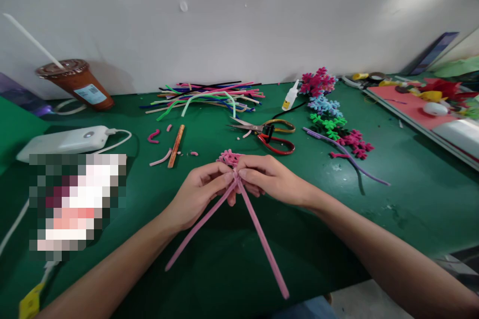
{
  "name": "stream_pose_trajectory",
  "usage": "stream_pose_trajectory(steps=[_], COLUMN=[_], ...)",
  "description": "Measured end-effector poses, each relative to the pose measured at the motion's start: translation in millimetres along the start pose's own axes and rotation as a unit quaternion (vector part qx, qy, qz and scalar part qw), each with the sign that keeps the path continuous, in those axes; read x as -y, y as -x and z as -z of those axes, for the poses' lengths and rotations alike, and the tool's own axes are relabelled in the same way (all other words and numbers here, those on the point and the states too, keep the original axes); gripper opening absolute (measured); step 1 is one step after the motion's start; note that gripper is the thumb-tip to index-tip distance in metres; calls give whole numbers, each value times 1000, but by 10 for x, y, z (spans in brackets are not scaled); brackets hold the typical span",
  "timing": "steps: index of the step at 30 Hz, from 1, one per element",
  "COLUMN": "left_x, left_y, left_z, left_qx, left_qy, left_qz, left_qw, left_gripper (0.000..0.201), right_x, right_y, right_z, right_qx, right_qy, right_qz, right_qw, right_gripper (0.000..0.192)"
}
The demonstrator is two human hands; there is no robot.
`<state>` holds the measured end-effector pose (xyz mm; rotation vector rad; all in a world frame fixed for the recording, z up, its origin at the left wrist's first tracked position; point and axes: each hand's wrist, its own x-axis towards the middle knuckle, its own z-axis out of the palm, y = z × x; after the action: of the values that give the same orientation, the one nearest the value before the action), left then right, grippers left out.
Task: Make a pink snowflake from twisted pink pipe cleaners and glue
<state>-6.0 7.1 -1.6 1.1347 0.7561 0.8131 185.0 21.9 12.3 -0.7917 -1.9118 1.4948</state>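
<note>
My left hand and my right hand meet over the middle of the green table. Both pinch a pink pipe-cleaner piece at the point where its two long stems join. The folded, flower-like top shows just above my fingers. Its two loose stems splay down toward me, one to the left and one to the right. Red-handled scissors lie just beyond my right hand.
A pile of coloured pipe cleaners lies at the back centre, a small glue bottle right of it. Finished pipe-cleaner flowers sit at right, a tray of craft items far right. A drink cup and white power bank are at left.
</note>
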Motion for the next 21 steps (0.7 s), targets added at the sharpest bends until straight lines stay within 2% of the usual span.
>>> stream_pose_trajectory(steps=[5,9,13,17,21], left_x=[19,39,44,40,18], left_y=[-4,9,11,7,-1], left_z=[-27,-22,-14,-19,-20], left_qx=[-12,-14,-74,-158,-172], left_qy=[23,16,-14,-31,-24], left_qz=[-27,-44,-62,-99,-89], left_qw=[999,999,995,982,981], left_gripper=[8,10,9,6,6], right_x=[-14,-27,-12,10,3], right_y=[-15,-31,-28,-10,-9], right_z=[-31,-98,-116,-105,-107], right_qx=[-42,-70,-89,-65,-52], right_qy=[42,31,13,41,42], right_qz=[-4,-11,-25,-41,-53], right_qw=[998,997,996,996,996], right_gripper=[19,18,22,13,8])
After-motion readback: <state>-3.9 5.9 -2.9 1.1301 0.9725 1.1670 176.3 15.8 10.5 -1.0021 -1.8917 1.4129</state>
